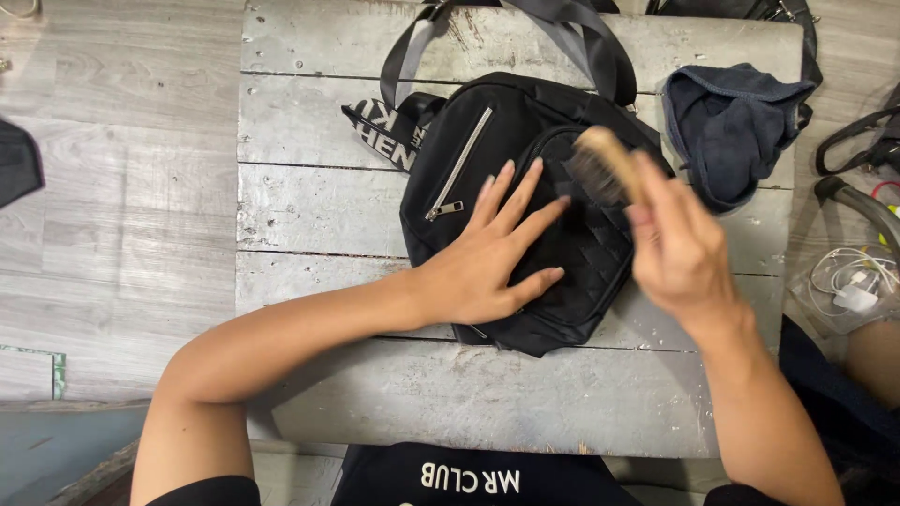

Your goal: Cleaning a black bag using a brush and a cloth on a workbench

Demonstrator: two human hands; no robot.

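Worktop (328,215): grey weathered planks, paint flaking, set on a pale wood floor.
Strap (389,141): black band with white lettering, trailing off the bag's upper left corner onto the planks.
Bag (469,141): small black backpack, lying flat near the middle of the worktop, silver zip running diagonally down its left panel, quilted pocket to the right.
Left hand (483,267): flat on the bag's front, fingers (525,192) spread and pressing down, pinning the bag in place.
Brush (600,164): wooden back, dark bristles turned toward the quilted pocket; blurred, so it reads as mid-stroke.
Right hand (680,248): fingers wrapped around the brush handle, held above the bag's right side.
Cloth (731,122): dark blue, crumpled, on the worktop just right of the bag, untouched.
Step in hand: brushing the bag's front, judged from the blur and grip.
Next move calls for: a steady hold from the left hand, strokes kept on the fabric and clear of its spread fingers.
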